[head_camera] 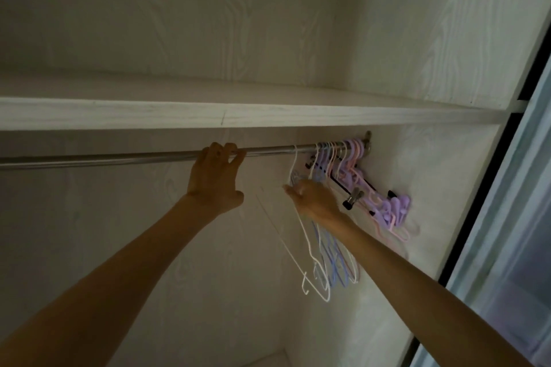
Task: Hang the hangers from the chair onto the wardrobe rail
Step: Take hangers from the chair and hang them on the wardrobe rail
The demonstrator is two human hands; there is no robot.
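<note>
The left hand [216, 171] curls its fingers over the rail [119, 158]; the right hand [313, 199] grips a white hanger [295, 164] just hooked beside the bunch [343, 158] at the rail's right end. Next, probably, release and slide it right. Left of the hands the rail is bare; the shelf [238, 116] sits close above.

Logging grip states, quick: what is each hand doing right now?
Left hand: fingers curled over the wardrobe rail, gripping it.
Right hand: against the white hanger; grip cannot be told.
</note>
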